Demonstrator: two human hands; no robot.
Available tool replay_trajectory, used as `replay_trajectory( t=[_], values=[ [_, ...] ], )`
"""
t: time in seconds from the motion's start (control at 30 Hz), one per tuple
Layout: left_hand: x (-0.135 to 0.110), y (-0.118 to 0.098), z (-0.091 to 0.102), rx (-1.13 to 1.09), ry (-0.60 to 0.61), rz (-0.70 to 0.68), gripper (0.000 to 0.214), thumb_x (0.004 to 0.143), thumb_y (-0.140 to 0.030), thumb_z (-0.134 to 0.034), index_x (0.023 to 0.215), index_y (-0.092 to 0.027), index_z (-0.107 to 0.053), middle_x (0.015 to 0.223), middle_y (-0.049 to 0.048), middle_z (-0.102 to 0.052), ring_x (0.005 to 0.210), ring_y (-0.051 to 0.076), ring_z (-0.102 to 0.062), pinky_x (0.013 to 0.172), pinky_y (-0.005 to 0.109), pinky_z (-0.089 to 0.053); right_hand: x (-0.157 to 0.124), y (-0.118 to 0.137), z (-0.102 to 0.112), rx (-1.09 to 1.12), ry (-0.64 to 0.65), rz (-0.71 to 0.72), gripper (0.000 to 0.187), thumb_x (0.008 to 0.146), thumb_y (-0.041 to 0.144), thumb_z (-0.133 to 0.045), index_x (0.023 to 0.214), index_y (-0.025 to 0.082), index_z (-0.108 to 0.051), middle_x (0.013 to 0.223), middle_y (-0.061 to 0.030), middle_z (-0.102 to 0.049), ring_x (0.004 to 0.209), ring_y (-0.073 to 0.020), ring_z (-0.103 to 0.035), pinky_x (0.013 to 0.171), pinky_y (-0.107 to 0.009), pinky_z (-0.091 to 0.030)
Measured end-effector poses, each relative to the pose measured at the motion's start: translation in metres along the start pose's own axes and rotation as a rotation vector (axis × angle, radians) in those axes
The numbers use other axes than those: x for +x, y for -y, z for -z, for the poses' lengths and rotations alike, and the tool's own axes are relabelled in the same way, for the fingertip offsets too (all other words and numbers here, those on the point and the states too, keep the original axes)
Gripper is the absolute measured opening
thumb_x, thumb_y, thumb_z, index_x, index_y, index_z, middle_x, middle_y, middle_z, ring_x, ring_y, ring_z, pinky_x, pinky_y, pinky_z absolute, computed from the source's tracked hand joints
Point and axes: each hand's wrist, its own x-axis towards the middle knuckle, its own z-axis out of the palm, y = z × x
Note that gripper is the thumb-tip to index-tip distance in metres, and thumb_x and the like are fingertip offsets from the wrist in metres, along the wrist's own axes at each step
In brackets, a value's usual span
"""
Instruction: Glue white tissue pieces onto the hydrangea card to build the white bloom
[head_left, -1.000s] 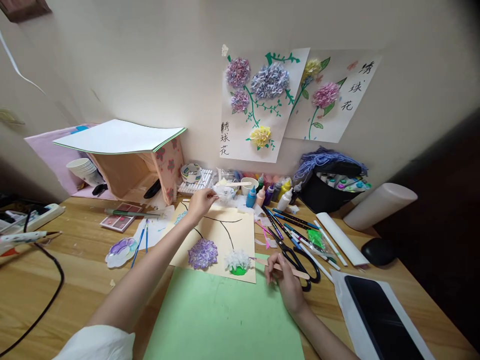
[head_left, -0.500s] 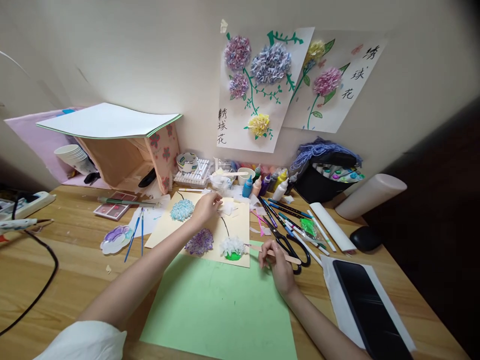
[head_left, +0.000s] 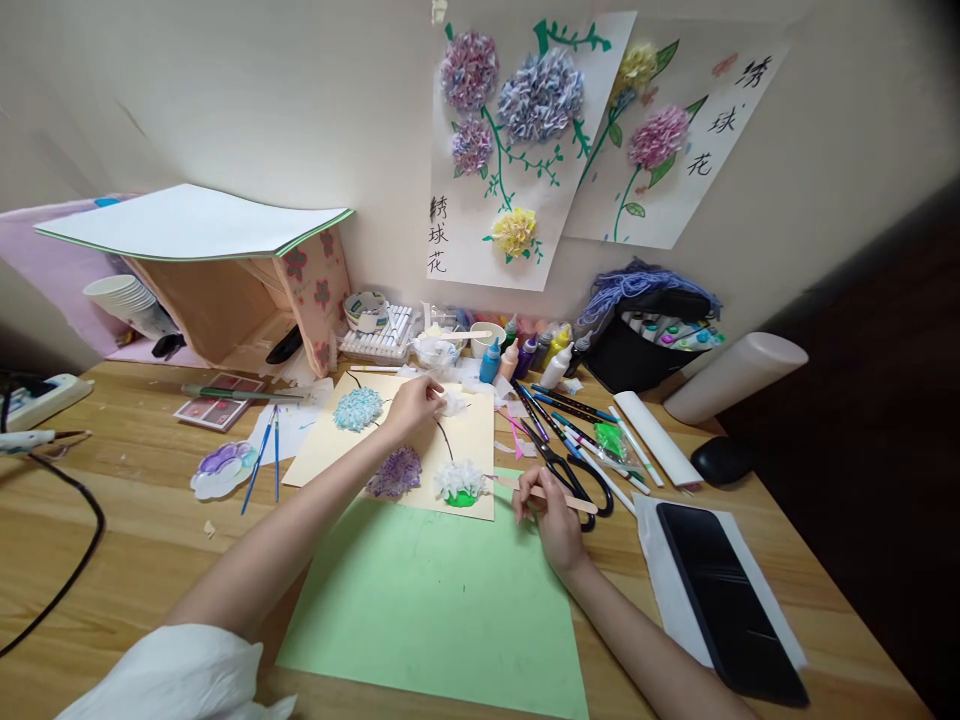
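Note:
My left hand (head_left: 418, 405) reaches over the upper part of a cream paper sheet (head_left: 319, 450), its fingers pinched together beside small white tissue pieces (head_left: 454, 404). Whether anything sits between those fingertips is hidden. My right hand (head_left: 551, 515) grips a flat wooden craft stick (head_left: 574, 501) whose far end points at a white ruffled paper flower (head_left: 457, 478). Green paint or glue (head_left: 460, 498) shows under that flower's lower part. A blue flower (head_left: 358, 408) and a purple flower (head_left: 395, 471) are also on the cream sheet, with dark drawn stems.
Green paper (head_left: 442, 610) lies in front. Black scissors (head_left: 559, 465) and several pens (head_left: 574, 405) are to the right, beyond them a phone (head_left: 727, 600). Paint bottles (head_left: 489, 360) line the wall. A palette (head_left: 223, 468) and brushes (head_left: 259, 460) lie left.
The camera view has shifted slightly, so everything sits a little higher and further left. Both hands keep nearly the same pose, the right one still holding the craft stick.

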Motion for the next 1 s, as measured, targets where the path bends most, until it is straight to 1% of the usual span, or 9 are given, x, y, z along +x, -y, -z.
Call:
replay_trajectory(
  t=[0.17,0.27,0.37,0.47,0.53,0.63,0.73,0.9,1.0],
  values=[
    [0.005,0.002,0.023,-0.089,-0.002,0.013,0.015,0.07,-0.026,-0.065,0.078,-0.014,-0.068,0.078,0.0064,-0.071,0.074,0.017,-0.064,0.066,0.024,-0.046,0.001,-0.002,0.001,0.004,0.002,0.01,0.041,0.09,0.048,-0.034,0.064,0.02,-0.048,0.048,0.0028,-0.051,0.047,-0.0108,-0.044,0.049,-0.024,-0.031],
    [0.009,0.006,0.03,-0.115,-0.002,0.029,0.019,0.071,-0.029,-0.063,0.079,-0.013,-0.069,0.079,0.0074,-0.072,0.074,0.018,-0.065,0.066,0.025,-0.047,0.001,-0.003,0.002,0.002,0.006,0.016,0.041,0.091,0.048,-0.034,0.065,0.02,-0.049,0.048,0.0028,-0.051,0.047,-0.0106,-0.045,0.049,-0.024,-0.031],
    [0.01,0.008,0.031,-0.099,-0.017,0.013,0.018,0.071,-0.029,-0.062,0.077,-0.013,-0.069,0.077,0.0074,-0.071,0.073,0.019,-0.065,0.066,0.027,-0.047,0.001,-0.004,0.003,0.0,0.008,0.021,0.041,0.091,0.048,-0.034,0.065,0.02,-0.049,0.049,0.0028,-0.051,0.047,-0.0103,-0.045,0.049,-0.024,-0.031],
    [0.008,0.006,0.031,-0.072,-0.002,-0.046,0.015,0.071,-0.027,-0.062,0.076,-0.015,-0.069,0.075,0.0058,-0.07,0.071,0.017,-0.064,0.066,0.027,-0.047,0.0,-0.005,0.003,-0.006,0.012,0.022,0.041,0.091,0.047,-0.033,0.065,0.02,-0.049,0.049,0.0025,-0.052,0.047,-0.0103,-0.045,0.048,-0.023,-0.031],
    [0.006,0.003,0.031,-0.054,0.024,-0.087,0.014,0.071,-0.023,-0.061,0.079,-0.015,-0.069,0.074,0.0049,-0.07,0.069,0.016,-0.063,0.065,0.026,-0.046,0.0,-0.005,0.003,-0.009,0.018,0.025,0.041,0.092,0.046,-0.033,0.065,0.02,-0.049,0.049,0.0022,-0.053,0.048,-0.0105,-0.046,0.048,-0.024,-0.031],
    [0.003,-0.002,0.031,-0.017,0.046,-0.146,0.019,0.07,-0.017,-0.059,0.087,-0.016,-0.068,0.075,0.0037,-0.068,0.069,0.016,-0.061,0.067,0.026,-0.045,0.001,-0.005,0.003,-0.007,0.021,0.025,0.041,0.092,0.046,-0.032,0.065,0.02,-0.049,0.049,0.0022,-0.052,0.048,-0.0109,-0.046,0.048,-0.024,-0.032],
    [0.002,-0.006,0.031,0.004,0.063,-0.185,0.022,0.071,-0.016,-0.058,0.091,-0.018,-0.067,0.077,0.0022,-0.068,0.07,0.015,-0.06,0.068,0.026,-0.045,0.001,-0.004,0.003,-0.011,0.022,0.027,0.04,0.092,0.045,-0.032,0.065,0.02,-0.048,0.049,0.0024,-0.052,0.047,-0.0108,-0.045,0.048,-0.024,-0.031],
    [-0.003,-0.015,0.032,0.045,-0.016,-0.175,0.022,0.076,-0.016,-0.051,0.094,-0.017,-0.065,0.085,0.0054,-0.067,0.076,0.017,-0.058,0.072,0.03,-0.043,0.001,-0.003,0.002,-0.014,0.013,0.044,0.041,0.092,0.046,-0.032,0.065,0.02,-0.049,0.049,0.0026,-0.052,0.047,-0.0107,-0.045,0.049,-0.024,-0.032],
    [-0.02,-0.029,0.035,0.006,-0.047,-0.166,0.019,0.079,-0.02,-0.05,0.092,-0.017,-0.064,0.091,0.0057,-0.067,0.079,0.017,-0.057,0.073,0.029,-0.043,-0.001,-0.001,0.002,-0.02,-0.007,0.065,0.042,0.091,0.047,-0.032,0.064,0.02,-0.049,0.048,0.0024,-0.051,0.046,-0.011,-0.044,0.049,-0.025,-0.033]
  ],
)
